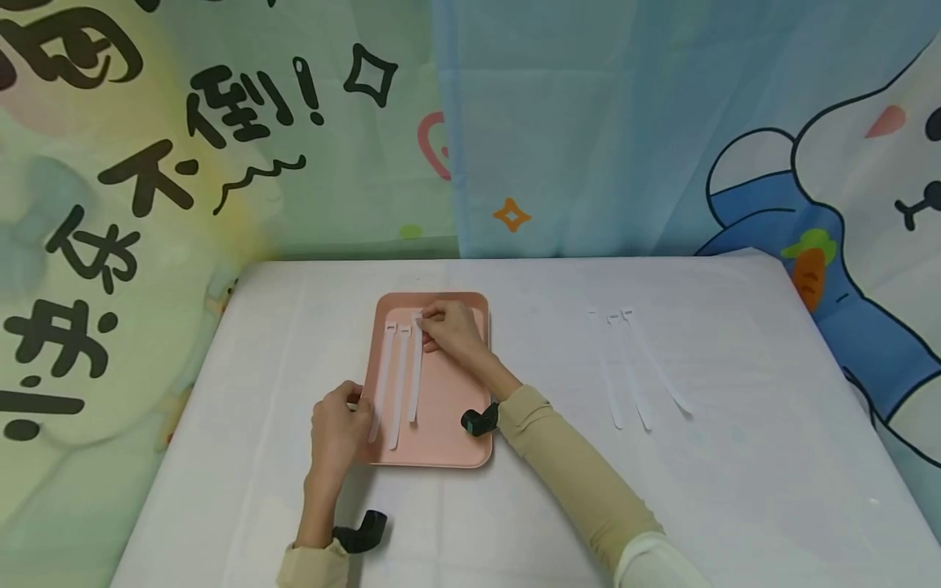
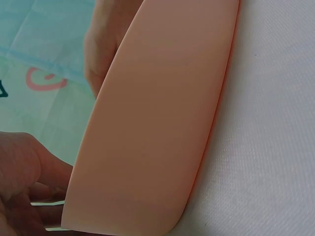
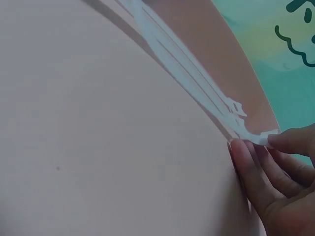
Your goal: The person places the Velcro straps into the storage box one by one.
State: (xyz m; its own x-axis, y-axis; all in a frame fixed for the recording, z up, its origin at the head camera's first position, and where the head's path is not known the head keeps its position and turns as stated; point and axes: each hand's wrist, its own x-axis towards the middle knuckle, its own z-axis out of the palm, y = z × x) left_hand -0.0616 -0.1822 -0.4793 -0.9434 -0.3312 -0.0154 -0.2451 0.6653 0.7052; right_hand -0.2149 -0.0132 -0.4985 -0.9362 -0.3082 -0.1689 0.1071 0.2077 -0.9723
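In the head view, my right hand (image 1: 450,333) pinches the slotted top end of a white strap (image 1: 416,384) between thumb and fingers, over the pink tray (image 1: 456,425). The right wrist view shows the thumb (image 3: 295,141) on that strap's end, while its long tail trails away along the tray. Two more white straps, a middle one (image 1: 400,388) and a left one (image 1: 383,376), lie lengthwise beside it in the tray. At the tray's left edge, my left hand (image 1: 341,426) holds the rim, its fingertips partly hidden behind the wall in the left wrist view.
Three more white straps (image 1: 632,376) lie spread on the white tablecloth (image 1: 544,506) to the right of the tray. Behind the table's far edge hangs a printed curtain (image 1: 573,131). Black wrist cameras (image 1: 481,420) stick out from both sleeves.
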